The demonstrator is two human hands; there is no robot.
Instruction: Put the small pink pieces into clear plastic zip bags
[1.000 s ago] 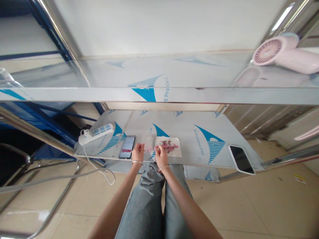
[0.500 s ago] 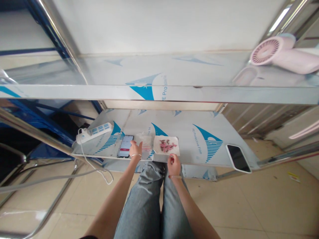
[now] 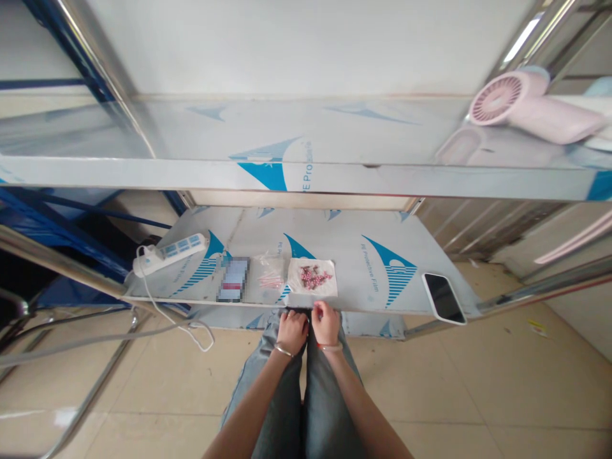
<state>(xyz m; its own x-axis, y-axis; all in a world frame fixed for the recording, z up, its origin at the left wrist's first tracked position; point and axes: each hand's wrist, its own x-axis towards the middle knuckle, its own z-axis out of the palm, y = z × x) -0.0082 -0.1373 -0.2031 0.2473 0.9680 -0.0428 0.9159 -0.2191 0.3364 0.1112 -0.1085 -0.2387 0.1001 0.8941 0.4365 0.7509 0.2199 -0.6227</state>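
My left hand (image 3: 292, 329) and my right hand (image 3: 326, 322) rest side by side over my knees, just below the front edge of the lower metal shelf (image 3: 373, 296). Both look loosely curled; whether anything small sits in them is too small to tell. On the shelf right above them lies a white sheet (image 3: 313, 278) with a heap of small pink-red pieces. Beside it to the left lies a clear plastic bag (image 3: 270, 275) with pink pieces inside, then a phone (image 3: 234, 280) with its screen lit.
A white power strip (image 3: 172, 251) with its cord hanging off the shelf lies at the left. A second phone (image 3: 444, 298), screen dark, overhangs the right front corner. A pink hand-held fan (image 3: 521, 105) lies on the upper shelf. Metal frame legs stand left and right over tiled floor.
Both hands have drawn back from the shelf to my knees: the left left the bag and phone, the right left the white sheet. The view has shifted slightly.
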